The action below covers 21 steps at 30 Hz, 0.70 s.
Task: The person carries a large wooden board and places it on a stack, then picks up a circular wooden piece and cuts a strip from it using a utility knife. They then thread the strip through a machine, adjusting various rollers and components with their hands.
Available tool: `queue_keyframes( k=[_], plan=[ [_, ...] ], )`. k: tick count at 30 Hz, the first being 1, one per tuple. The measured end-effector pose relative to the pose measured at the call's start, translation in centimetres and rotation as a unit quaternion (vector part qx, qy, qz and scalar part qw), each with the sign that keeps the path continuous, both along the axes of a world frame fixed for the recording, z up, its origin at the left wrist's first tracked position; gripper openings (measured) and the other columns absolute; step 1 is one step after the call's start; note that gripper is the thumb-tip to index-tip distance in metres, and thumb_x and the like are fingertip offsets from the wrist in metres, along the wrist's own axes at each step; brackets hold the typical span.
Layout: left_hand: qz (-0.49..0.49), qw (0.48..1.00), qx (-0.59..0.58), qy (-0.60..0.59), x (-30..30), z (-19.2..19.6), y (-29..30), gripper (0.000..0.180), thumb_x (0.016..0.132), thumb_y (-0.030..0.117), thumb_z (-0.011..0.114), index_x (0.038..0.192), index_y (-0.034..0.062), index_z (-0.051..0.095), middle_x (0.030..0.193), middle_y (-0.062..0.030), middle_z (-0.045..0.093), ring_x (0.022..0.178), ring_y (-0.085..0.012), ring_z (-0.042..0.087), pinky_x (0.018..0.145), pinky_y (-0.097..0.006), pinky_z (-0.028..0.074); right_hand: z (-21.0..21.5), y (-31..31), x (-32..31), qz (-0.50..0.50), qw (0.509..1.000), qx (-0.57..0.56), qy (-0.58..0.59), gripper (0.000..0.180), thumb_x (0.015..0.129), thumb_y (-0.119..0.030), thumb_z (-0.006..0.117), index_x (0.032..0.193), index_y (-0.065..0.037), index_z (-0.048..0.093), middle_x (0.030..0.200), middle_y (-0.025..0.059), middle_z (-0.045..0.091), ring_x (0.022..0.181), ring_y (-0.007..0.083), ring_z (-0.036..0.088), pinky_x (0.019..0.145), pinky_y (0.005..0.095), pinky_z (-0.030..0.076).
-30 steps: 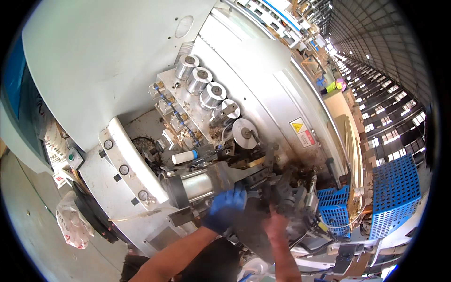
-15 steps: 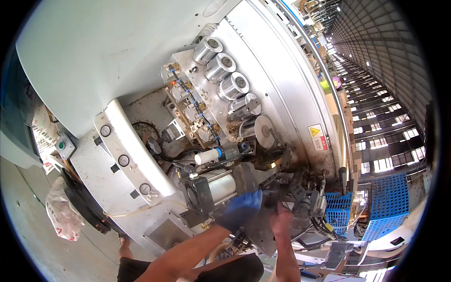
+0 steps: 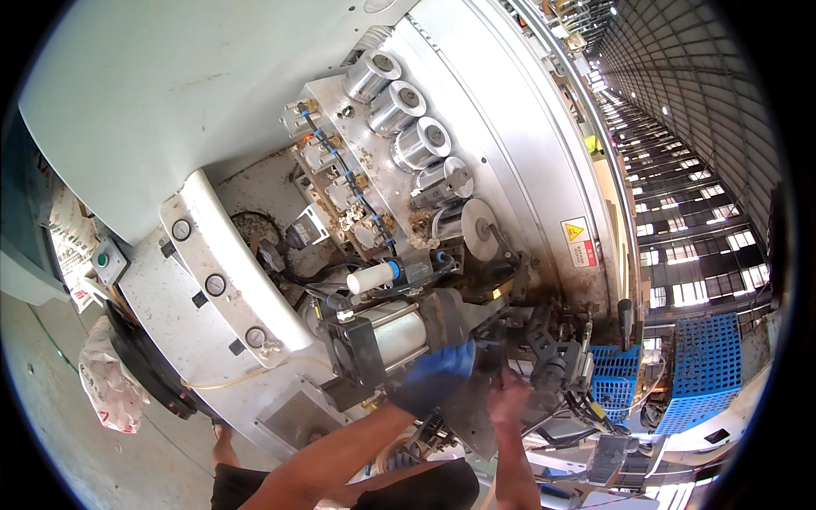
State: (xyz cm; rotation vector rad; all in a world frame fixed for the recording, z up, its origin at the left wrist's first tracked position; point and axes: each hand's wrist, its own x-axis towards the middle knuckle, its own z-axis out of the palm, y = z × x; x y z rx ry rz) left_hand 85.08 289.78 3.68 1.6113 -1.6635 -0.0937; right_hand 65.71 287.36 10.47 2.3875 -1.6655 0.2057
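My left hand [image 3: 440,374] wears a blue glove and lies beside a silver pneumatic cylinder [image 3: 398,336] in the opened machine. Its fingertips reach a dark metal part, and the motion smear hides how they are bent. My right hand [image 3: 507,399] is bare and closed like a fist, a little to the right, above a dark grey metal plate [image 3: 472,429]. Whatever sits in its fingers is hidden. Right of it stands a black jointed bracket mechanism [image 3: 548,357] with cables below.
Beyond the hands are several shiny rollers [image 3: 398,108], a pale disc wheel [image 3: 482,229] and a white filter cup [image 3: 372,278]. Gauges [image 3: 216,285] sit on a rounded panel at left. Blue perforated crates [image 3: 704,370] stand at right, a plastic bag [image 3: 112,374] at far left.
The view has shifted slightly, so the machine appears a little further left and up. Both hands stay at nearly the same spot, the right one still closed.
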Motion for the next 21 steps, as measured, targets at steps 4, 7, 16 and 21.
queue_keyframes(
  k=[4,7,16,21],
  plan=[
    [0.002,1.0,-0.015,-0.018,-0.4,-0.7,-0.2,0.036,0.086,0.017,0.053,0.116,0.0033,0.066,0.104,-0.0057,0.067,0.07,-0.0155,0.06,0.054,-0.027,0.051,0.1,0.3,0.2,-0.004,1.0,0.001,-0.012,0.026,0.077,0.0,0.061,0.1,-0.005,0.07,0.08,0.0198,0.066,0.073,0.0392,0.065,0.063,0.047,0.051],
    [0.0,1.0,-0.022,-0.017,-0.6,-1.0,-0.2,0.036,0.085,0.016,0.053,0.116,0.0038,0.066,0.105,-0.0049,0.067,0.067,-0.0146,0.06,0.052,-0.026,0.05,-0.3,0.8,-0.9,-0.017,1.0,0.006,-0.002,0.033,0.076,0.003,0.06,0.106,-0.007,0.07,0.079,0.0162,0.066,0.071,0.0366,0.066,0.062,0.0432,0.052],
    [0.013,0.999,-0.016,-0.026,0.5,0.3,0.2,0.032,0.085,0.016,0.054,0.113,0.0069,0.067,0.099,-0.0018,0.066,0.06,-0.0122,0.058,0.045,-0.028,0.047,-0.3,0.7,-0.4,-0.008,0.999,0.009,-0.047,0.03,0.077,0.007,0.058,0.102,-0.004,0.069,0.082,0.0186,0.066,0.073,0.0374,0.065,0.065,0.043,0.052],
    [0.008,0.998,-0.026,-0.051,0.4,0.0,0.1,0.032,0.085,0.016,0.054,0.113,0.0069,0.067,0.096,-0.0025,0.066,0.056,-0.0129,0.057,0.044,-0.028,0.045,-0.7,0.0,-0.3,-0.027,0.996,0.007,-0.083,0.039,0.076,0.008,0.056,0.109,-0.004,0.071,0.084,0.0178,0.066,0.075,0.0365,0.065,0.068,0.043,0.052]
  ],
)
